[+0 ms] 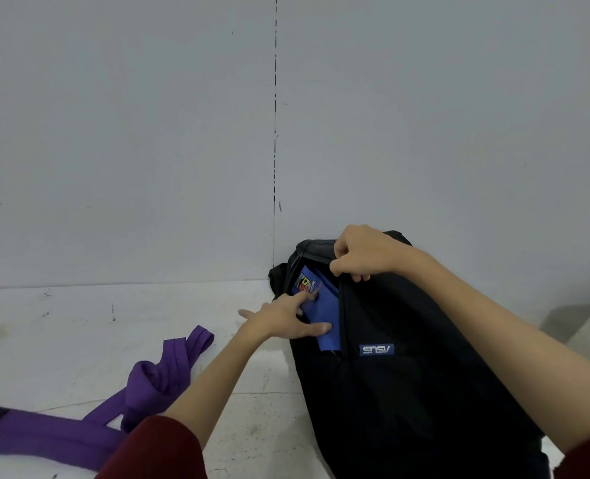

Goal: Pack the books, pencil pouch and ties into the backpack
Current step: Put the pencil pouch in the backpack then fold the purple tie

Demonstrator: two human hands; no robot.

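Backpack (407, 357) front and centre, black, standing on the white table (61, 333) and leaning back against the pale grey wall (148, 133), its blue logo patch (376, 349) facing us upside down. And the zip opening is wide open down the left side of the bag! Right hand (362, 254) is up at the top of the backpack, fingers curled tight, pinching the edge of the black fabric and pulling the mouth apart. Left hand (286, 318) is spread flat and open, fingers fanned out, pressing against a blue book (324, 312) that sits partway inside the opening; index finger lies across the cover near a colourful crest, thumb rests lower on the blue. It pushes rather than grips, nothing closed around the book. Most of that cover shows between the black edges of the opening, its lower end dipping behind the zip line. Over on the left, a purple tie (155, 382) lies on the table, knotted in the middle, one end looping up toward the bag, the broad end running off the lower-left edge, well apart from the backpack. Dark red sleeves (158, 451) sit pushed up on both forearms.
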